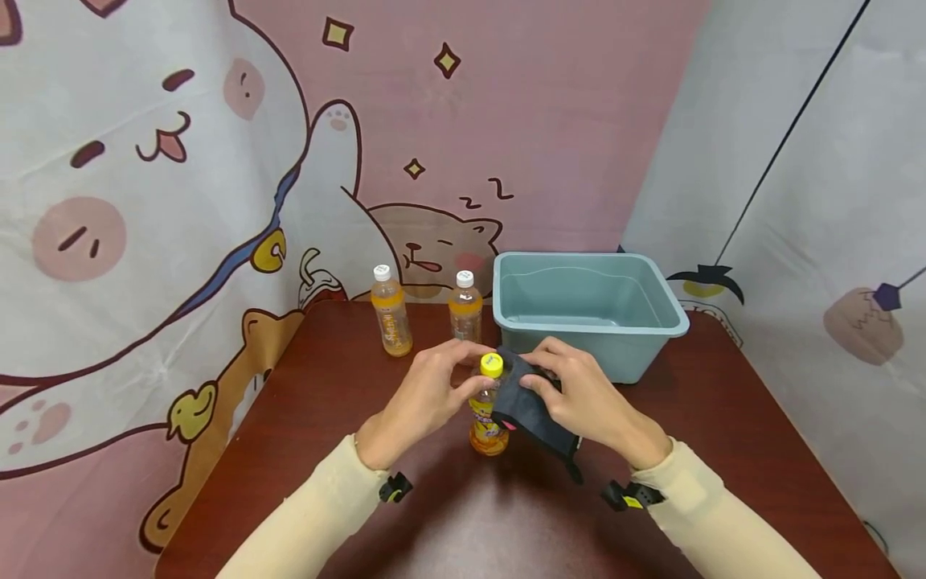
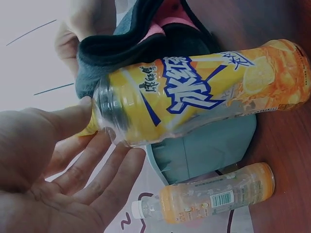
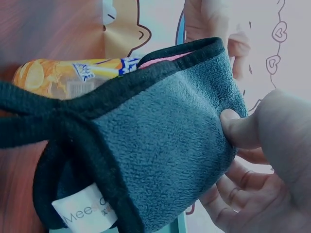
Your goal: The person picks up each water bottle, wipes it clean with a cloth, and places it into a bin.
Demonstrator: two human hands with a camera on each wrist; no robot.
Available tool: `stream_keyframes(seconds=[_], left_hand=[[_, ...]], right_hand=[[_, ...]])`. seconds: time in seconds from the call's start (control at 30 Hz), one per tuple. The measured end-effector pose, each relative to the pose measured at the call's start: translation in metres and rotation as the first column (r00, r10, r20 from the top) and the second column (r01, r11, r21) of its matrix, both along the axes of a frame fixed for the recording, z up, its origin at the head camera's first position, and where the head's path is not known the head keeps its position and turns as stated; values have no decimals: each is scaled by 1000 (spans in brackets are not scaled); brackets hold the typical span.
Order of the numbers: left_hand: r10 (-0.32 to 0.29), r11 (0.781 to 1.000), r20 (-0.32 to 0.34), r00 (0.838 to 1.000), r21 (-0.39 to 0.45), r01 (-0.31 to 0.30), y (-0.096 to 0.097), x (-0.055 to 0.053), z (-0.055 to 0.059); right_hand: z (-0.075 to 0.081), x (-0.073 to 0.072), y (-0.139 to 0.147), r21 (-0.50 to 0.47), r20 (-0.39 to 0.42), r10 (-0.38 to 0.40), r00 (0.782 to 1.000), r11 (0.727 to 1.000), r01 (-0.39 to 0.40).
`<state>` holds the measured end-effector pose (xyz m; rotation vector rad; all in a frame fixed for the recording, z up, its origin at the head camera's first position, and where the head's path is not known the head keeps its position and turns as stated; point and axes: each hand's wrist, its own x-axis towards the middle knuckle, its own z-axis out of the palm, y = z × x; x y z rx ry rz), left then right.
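Observation:
A plastic iced tea bottle (image 1: 489,430) with a yellow cap (image 1: 492,365) and yellow-orange label stands on the table in the head view. My left hand (image 1: 437,386) pinches it at the cap and neck with thumb and fingers, as the left wrist view also shows on the bottle (image 2: 194,92). My right hand (image 1: 575,390) grips a folded dark grey cleaning cloth (image 1: 531,402) with black edging, a hanging loop and a white tag (image 3: 87,211). The cloth lies against the bottle's right side, and a bit of pink lining shows inside its fold.
Two white-capped bottles with orange bands stand behind my hands, one (image 1: 391,318) at the left and one (image 1: 465,310) nearer the middle. A grey-blue plastic bin (image 1: 579,330) sits at the back right of the dark red table (image 1: 325,450). A cartoon-printed curtain (image 1: 550,121) hangs behind.

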<state>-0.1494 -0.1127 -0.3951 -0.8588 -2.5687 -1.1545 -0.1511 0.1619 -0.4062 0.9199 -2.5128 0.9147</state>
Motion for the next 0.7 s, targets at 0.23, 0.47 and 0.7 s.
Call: stream_keyframes(seconds=[0.23, 0.47, 0.7], left_hand=[[11, 1000, 6, 1000, -5, -11, -1, 1, 0], [57, 998, -27, 998, 6, -57, 6, 3, -4], [122, 992, -58, 991, 6, -122, 15, 2, -1]], right_hand=[[-5, -1, 13, -4, -7, -15, 1000, 1000, 15], [-6, 0, 22, -23, -21, -17, 1000, 1000, 16], [-7, 0, 25, -32, -29, -27, 999, 999, 26]])
